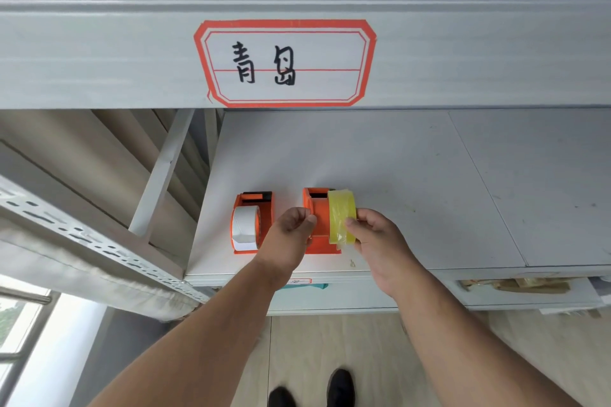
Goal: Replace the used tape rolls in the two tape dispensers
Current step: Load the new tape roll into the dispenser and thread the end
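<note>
Two orange tape dispensers stand side by side on a grey shelf (413,182). The left dispenser (264,208) holds a white tape roll (245,227). The right dispenser (320,218) has its orange hub bare on the left part. A yellow transparent tape roll (342,213) sits at the hub's right end, pinched by my right hand (377,244) with thumb and fingers. My left hand (291,235) grips the left side wall of the right dispenser. Whether the yellow roll is partly on the hub or just beside it is unclear.
A shelf beam with a red-bordered handwritten label (286,63) runs overhead. A slanted metal brace (162,172) and a perforated rail (92,241) lie to the left. A lower shelf holds packages at the right (529,286). My shoes (340,387) stand on the wood floor below.
</note>
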